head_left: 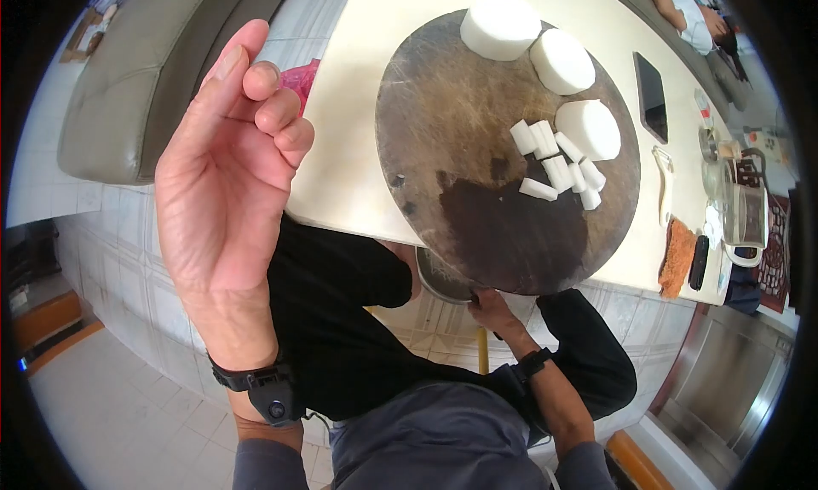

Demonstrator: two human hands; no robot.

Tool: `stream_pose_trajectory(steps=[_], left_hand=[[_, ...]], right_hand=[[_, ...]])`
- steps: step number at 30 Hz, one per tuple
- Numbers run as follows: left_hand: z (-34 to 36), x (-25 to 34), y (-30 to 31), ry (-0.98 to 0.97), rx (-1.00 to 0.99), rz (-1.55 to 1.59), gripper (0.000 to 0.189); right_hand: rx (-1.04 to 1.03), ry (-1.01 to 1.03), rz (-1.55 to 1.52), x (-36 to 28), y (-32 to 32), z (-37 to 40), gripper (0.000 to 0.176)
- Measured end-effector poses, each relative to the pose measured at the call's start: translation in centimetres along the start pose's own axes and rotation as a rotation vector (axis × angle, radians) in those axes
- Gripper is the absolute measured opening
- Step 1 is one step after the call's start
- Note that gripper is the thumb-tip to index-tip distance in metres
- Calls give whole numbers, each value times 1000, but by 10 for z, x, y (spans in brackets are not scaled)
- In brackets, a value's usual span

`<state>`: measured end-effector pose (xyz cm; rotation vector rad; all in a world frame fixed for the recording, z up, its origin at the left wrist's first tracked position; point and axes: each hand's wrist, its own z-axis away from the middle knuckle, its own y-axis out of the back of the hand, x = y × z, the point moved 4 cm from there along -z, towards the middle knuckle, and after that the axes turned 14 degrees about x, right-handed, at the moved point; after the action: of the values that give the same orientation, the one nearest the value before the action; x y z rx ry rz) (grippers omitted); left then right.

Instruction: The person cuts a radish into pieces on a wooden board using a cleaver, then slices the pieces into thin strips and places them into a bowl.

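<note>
The cream table [358,106] carries a round wooden cutting board [460,115] (its near part dark and wet) that overhangs the near edge. The left hand [226,175] is raised beside it, empty, fingers loosely curled. Three thick white rounds [562,61] and cut sticks [558,170] lie on the board's far side. Under the overhang, which hides most of a metal bowl [436,281], the right hand [494,307] touches the bowl's rim; its grip cannot be made out. A phone [652,94] lies beyond the board.

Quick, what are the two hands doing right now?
Left hand: raised, fingers half curled, holding nothing.
Right hand: at the edge of the round board, by a metal bowl; grip hidden, cannot tell.
</note>
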<state>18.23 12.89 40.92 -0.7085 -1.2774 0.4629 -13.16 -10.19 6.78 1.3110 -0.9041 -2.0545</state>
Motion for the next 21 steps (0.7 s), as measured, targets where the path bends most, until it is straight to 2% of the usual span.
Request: stream_pose_trajectory(steps=[2, 12, 15, 17, 21], left_hand=[[0, 0, -1, 1, -4, 2, 37], [1, -4, -1, 9, 1, 5, 40], [1, -6, -2, 21, 17, 2, 40], [1, -6, -2, 28, 25, -1, 40], [2, -5, -1, 28, 23, 36, 37]], right_hand=[[-125, -50, -13, -23, 11, -1, 34], [-37, -75, -31, -17, -1, -1, 28], [-91, -85, -15, -26, -9, -11, 27], [-208, -107, -78, -38, -4, -13, 28], [-109, -148, -45, -21, -7, -9, 29]])
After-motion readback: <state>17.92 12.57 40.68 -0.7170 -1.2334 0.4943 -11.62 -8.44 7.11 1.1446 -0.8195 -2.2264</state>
